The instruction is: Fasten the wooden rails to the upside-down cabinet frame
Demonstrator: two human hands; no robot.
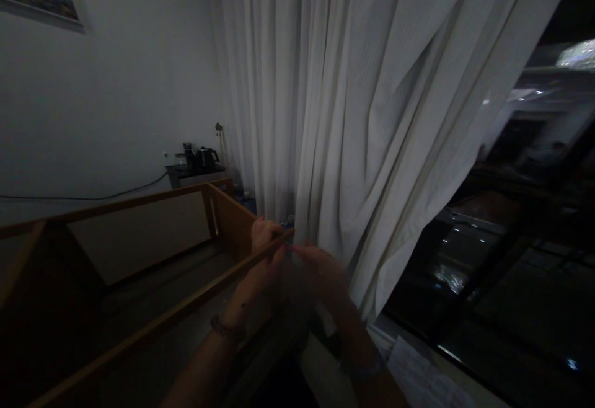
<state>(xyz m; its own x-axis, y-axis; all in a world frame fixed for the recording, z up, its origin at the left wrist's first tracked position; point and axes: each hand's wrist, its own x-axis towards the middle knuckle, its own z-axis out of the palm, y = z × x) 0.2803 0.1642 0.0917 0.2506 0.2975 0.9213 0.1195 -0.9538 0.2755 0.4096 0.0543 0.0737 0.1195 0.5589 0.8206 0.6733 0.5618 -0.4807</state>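
A brown wooden frame [204,293] of shelf-like panels runs along the left, its near rail ending in front of me. At that rail's end my left hand [263,274], with a bracelet on the wrist, is closed against the wood. Just right of the rail end, my right hand [323,271] has its fingers pinched near a small greyish piece too dim and blurred to name. Behind the rail, another person's hand [264,233] rests by the end of the side panel [235,219].
A long pale curtain [344,116] hangs close behind the hands. Dark window glass [493,259] is on the right, with papers [423,371] on the floor below. A coffee maker [188,155] and a dark kettle [207,157] stand on a small cabinet. A cable [93,198] crosses the wall.
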